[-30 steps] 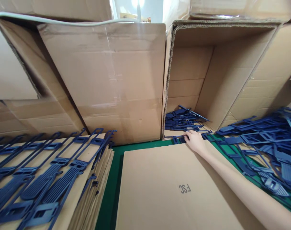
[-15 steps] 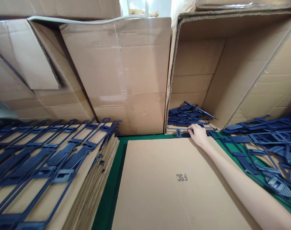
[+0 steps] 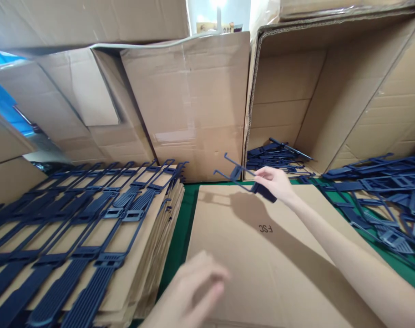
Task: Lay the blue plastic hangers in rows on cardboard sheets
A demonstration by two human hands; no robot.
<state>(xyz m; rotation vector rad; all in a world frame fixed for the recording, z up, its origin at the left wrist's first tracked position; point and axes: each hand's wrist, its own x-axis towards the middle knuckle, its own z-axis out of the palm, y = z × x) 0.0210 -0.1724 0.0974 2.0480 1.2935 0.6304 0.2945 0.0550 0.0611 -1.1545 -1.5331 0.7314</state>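
One hooked blue plastic bracket has just come up in the right hand, pinched by its fingers above the FSC-marked cardboard's far edge, right of centre, so I'd call it picked up. Its prongs point upper left, long axis slanting to lower right. At bottom centre, the blurred left hand curls loosely, seemingly empty.

A white light glares at the top edge, and the scene is bright. The right grip and forearm throw a broad shadow across the flat carton. Motion blurs the left grip; tape shines; the wide view stretches its edges.
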